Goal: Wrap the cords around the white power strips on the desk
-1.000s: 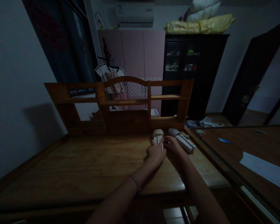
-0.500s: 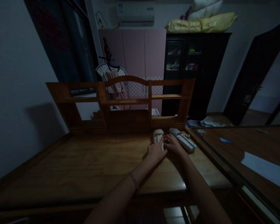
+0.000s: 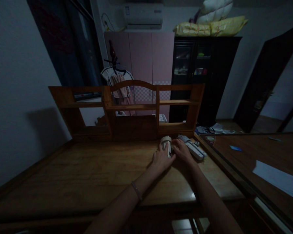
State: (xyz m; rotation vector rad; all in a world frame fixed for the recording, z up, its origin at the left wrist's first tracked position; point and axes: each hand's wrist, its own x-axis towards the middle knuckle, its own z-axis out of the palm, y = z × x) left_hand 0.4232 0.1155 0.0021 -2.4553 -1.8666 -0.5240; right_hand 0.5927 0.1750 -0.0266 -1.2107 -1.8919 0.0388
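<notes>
A white power strip lies on the wooden desk, its cord wound around the far end. My left hand is over it, gripping its left side and top, with the thumb stretched toward the near right. Close on the strip's right side is my right hand, fingers curled in. What its fingertips hold, if anything, is too dark and small to make out. A second white power strip with a wound grey cord lies just right of my right hand, apart from the first.
A low wooden shelf unit stands along the desk's back edge. To the right, a darker tabletop carries a white paper sheet and a small blue card. A wall borders the desk on the left.
My left hand has shifted slightly left on the power strip, and its fingers lie a little differently. My right hand stays beside the strip with a slight change of finger position.
</notes>
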